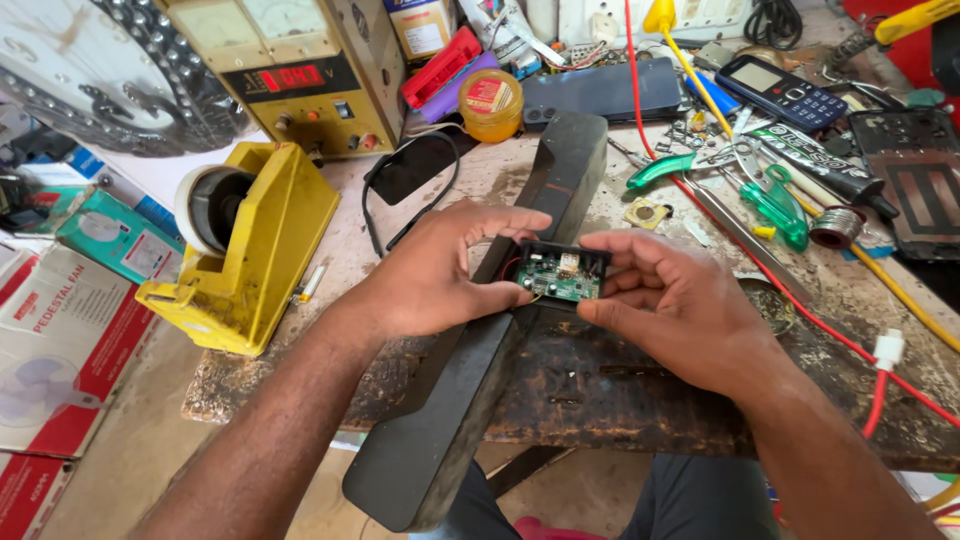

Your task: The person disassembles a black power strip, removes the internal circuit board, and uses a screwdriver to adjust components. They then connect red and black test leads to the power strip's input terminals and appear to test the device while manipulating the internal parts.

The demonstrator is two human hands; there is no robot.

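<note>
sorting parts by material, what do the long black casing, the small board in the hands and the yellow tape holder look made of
Long black casing: probably matte plastic, smooth and dull, lightly dusty.
Small board: green circuit board with small soldered components, set in a black, likely plastic, frame.
Yellow tape holder: painted metal or hard plastic; scuffed, grimy yellow surface leaves it open.

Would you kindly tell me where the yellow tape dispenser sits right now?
In the head view, the yellow tape dispenser stands on the left of the workbench, just beyond the left hand and in front of the power supply.

Bright even daylight from about 12 o'clock, soft shadows under the hands [560, 285], sharp centre, wide-angle bending at 9 and 3 o'clock edges, no glare
</note>
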